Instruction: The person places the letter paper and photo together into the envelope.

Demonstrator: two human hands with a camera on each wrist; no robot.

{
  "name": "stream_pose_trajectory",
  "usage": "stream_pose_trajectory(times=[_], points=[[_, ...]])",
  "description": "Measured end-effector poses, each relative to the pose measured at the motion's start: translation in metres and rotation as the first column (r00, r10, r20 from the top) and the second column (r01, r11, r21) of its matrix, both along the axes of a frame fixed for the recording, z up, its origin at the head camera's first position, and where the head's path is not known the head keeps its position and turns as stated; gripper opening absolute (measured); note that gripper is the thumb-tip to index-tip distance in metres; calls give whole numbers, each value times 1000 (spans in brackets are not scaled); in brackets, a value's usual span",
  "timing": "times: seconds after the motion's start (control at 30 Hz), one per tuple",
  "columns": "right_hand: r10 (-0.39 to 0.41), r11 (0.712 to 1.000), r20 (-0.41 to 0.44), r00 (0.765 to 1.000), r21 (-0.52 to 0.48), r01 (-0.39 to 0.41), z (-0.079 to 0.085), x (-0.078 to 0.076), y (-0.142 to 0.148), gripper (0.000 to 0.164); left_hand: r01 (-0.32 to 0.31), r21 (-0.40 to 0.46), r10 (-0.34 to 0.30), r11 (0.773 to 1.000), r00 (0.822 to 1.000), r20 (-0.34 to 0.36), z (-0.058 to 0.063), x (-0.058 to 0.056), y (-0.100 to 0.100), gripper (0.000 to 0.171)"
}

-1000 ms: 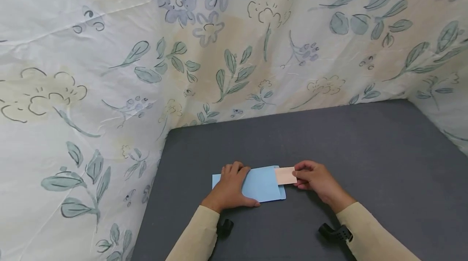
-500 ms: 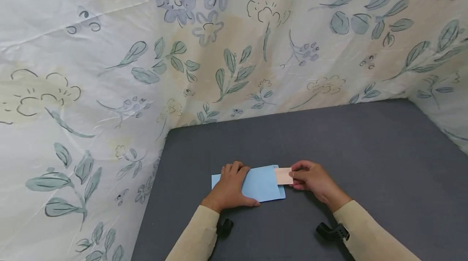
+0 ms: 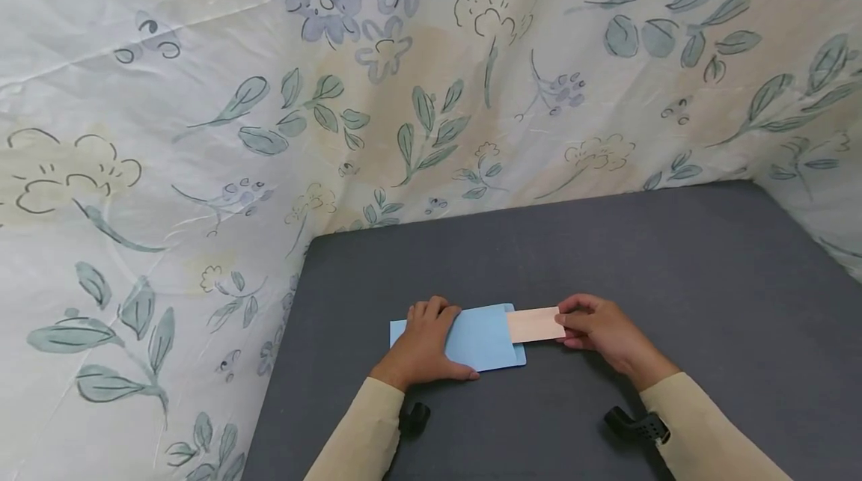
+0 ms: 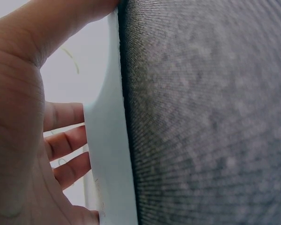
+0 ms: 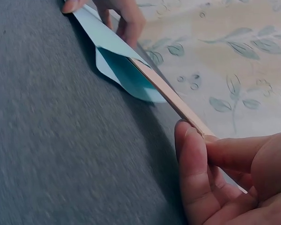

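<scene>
A light blue envelope (image 3: 481, 339) lies on the dark grey table, its open end facing right. My left hand (image 3: 420, 342) presses it down with spread fingers, the thumb along the near edge. In the left wrist view the fingertips rest on the envelope's pale surface (image 4: 110, 140). A peach-coloured card (image 3: 535, 325) sticks out of the open end, its left part hidden inside. My right hand (image 3: 599, 328) pinches the card's outer end between thumb and fingers. From the right wrist, the envelope's mouth (image 5: 126, 77) gapes around the card, the flap edge underneath.
Dark grey cloth covers the table (image 3: 640, 256). Behind it and at both sides hangs a white floral curtain (image 3: 431, 92). A black wrist camera mount sits on each forearm, the right one (image 3: 636, 425) close above the table.
My right hand first moves slightly left with the card, then back to the right, drawing more of the card out of the envelope. My left hand and the envelope stay in place.
</scene>
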State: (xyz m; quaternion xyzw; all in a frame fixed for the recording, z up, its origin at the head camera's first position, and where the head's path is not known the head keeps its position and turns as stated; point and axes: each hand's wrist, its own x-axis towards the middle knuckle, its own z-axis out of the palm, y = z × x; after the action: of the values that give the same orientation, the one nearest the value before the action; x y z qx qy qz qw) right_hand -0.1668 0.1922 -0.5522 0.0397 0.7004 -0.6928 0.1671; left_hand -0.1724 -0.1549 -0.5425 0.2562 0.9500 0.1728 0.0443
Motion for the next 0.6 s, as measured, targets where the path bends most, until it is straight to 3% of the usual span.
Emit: stream_pose_trajectory(times=[0.2,0.6], points=[[11,1000,5,1000,-15,-11,1,-4,5,28,-12,5,12,1000,1000,4,2,1,2,107],[28,998,26,999,47,-29,2,-20,-14,27,-25,5,25,1000,1000,1,1,-4,9,106]])
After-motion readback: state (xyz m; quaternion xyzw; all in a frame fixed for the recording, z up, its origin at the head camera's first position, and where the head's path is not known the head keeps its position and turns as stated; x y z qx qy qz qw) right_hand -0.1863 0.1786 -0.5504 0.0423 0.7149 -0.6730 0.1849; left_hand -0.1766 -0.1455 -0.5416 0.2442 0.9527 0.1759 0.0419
